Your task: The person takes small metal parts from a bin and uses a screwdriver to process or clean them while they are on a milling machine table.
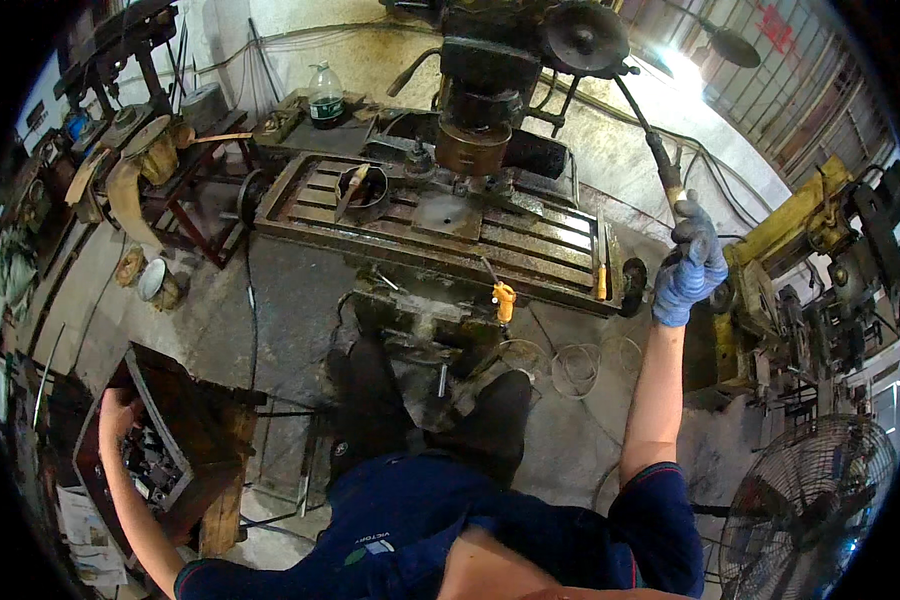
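My right hand [690,265], in a blue-grey glove, is raised at the right and closed around the lower end of a long dark machine lever [658,155]. The lever runs down from the drilling or milling machine's head [495,60]. At the far left my bare left hand [120,412] reaches into a dark open box [163,400]. Small dark metal pieces [150,462] lie in that box, just beside the hand. Its fingers are not clear enough to read. Under the spindle, a flat metal piece [448,216] sits on the slotted machine table [530,262].
A round pot [372,205] with a brush stands on the table's left part. A yellow air gun [504,298] hangs at the front edge; a yellow-handled tool [601,282] lies at the right. A fan [810,500] stands lower right, a bucket [158,283] on the left floor.
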The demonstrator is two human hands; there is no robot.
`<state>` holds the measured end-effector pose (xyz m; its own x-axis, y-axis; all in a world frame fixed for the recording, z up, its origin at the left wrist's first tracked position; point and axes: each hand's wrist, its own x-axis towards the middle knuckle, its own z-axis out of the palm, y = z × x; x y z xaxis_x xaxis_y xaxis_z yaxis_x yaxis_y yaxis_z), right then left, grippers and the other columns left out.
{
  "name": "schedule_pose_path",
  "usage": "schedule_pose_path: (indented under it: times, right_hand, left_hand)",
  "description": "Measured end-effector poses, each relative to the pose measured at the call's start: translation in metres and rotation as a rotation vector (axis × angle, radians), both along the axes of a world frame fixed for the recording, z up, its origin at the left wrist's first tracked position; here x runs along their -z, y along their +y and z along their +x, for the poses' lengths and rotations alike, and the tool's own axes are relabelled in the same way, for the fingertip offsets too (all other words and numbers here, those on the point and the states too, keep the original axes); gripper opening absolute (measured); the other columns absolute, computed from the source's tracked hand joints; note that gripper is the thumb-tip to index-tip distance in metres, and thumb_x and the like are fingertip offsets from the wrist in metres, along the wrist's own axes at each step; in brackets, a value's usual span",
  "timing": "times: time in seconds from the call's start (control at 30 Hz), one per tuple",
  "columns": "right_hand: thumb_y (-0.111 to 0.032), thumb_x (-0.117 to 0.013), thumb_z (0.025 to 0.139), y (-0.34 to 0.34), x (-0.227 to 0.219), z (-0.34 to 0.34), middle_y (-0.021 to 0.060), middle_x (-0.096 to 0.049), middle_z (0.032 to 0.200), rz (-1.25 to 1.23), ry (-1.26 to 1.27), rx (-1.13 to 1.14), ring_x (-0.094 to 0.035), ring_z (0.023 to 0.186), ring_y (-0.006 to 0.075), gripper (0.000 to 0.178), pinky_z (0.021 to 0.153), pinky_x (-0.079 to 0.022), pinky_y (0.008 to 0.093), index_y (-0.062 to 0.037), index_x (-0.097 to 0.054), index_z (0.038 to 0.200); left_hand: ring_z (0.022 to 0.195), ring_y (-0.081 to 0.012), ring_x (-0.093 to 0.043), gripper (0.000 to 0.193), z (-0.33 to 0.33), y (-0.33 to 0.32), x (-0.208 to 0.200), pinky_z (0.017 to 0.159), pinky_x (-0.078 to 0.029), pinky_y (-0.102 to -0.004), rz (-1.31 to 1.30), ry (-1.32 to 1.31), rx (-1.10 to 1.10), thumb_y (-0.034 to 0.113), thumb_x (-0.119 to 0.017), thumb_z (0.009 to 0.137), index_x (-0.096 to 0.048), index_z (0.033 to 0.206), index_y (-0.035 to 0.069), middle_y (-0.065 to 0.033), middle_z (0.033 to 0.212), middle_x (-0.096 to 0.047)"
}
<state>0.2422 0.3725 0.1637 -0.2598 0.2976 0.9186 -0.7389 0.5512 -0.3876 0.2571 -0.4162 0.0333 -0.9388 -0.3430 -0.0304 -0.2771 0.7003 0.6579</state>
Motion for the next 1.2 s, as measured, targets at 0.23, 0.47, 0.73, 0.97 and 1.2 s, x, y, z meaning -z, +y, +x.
schedule_pose_path:
  times: [0.23,0.47,0.73,0.97,1.2]
  right_hand:
    - [-0.034,-0.057,0.082,-0.001,-0.015,-0.004,0.0158,-0.061,0.084,0.042,0.04,0.013,-0.055,0.084,0.0225,0.04,0.086,-0.037,0.0411,0.0038,-0.058,0.071]
    - [-0.035,-0.056,0.083,0.002,-0.029,-0.003,0.0161,-0.062,0.085,0.099,0.069,0.034,-0.055,0.083,0.0225,0.041,0.08,-0.041,0.0359,0.0041,-0.06,0.073]
    - [-0.032,-0.056,0.082,0.007,-0.045,-0.006,0.0176,-0.063,0.085,0.064,0.05,0.019,-0.056,0.077,0.0223,0.038,0.072,-0.043,0.0326,0.0054,-0.061,0.074]
    - [-0.013,-0.042,0.081,0.04,-0.064,-0.006,0.0204,-0.062,0.098,0.24,0.015,0.17,-0.059,0.094,0.0291,0.027,0.089,-0.042,0.0403,0.0068,-0.06,0.09]
    - [-0.003,-0.036,0.085,0.056,-0.105,-0.008,0.0175,-0.063,0.101,0.568,-0.036,0.59,-0.061,0.086,0.0201,0.029,0.075,-0.047,0.0268,0.0084,-0.058,0.101]
  left_hand:
    - [0.089,-0.0294,-0.057,0.032,-0.02,-0.001,0.04,0.079,-0.045,-0.0356,-0.016,-0.051,0.319,0.008,-0.062,0.072,-0.054,0.102,-0.002,-0.0158,0.097,-0.06]
    - [0.09,-0.0279,-0.059,0.024,-0.007,0.014,0.038,0.079,-0.045,-0.0343,-0.096,-0.027,0.342,0.012,-0.059,0.074,-0.06,0.096,0.001,-0.015,0.095,-0.063]
    - [0.081,-0.0189,-0.057,0.027,-0.007,-0.009,0.054,0.072,-0.045,-0.0314,0.151,0.086,0.294,0.001,-0.056,0.071,-0.057,0.097,-0.003,-0.0113,0.085,-0.063]
    - [0.067,-0.0122,-0.056,0.035,0.017,0.013,-0.024,0.065,-0.047,-0.0249,0.384,0.223,-0.002,0.005,-0.058,0.081,-0.049,0.113,-0.006,-0.0065,0.085,-0.06]
    - [0.091,-0.0262,-0.062,0.05,0.028,0.095,-0.095,0.088,-0.046,-0.0384,0.976,0.562,0.07,0.017,-0.053,0.088,-0.034,0.127,-0.007,-0.0196,0.098,-0.06]
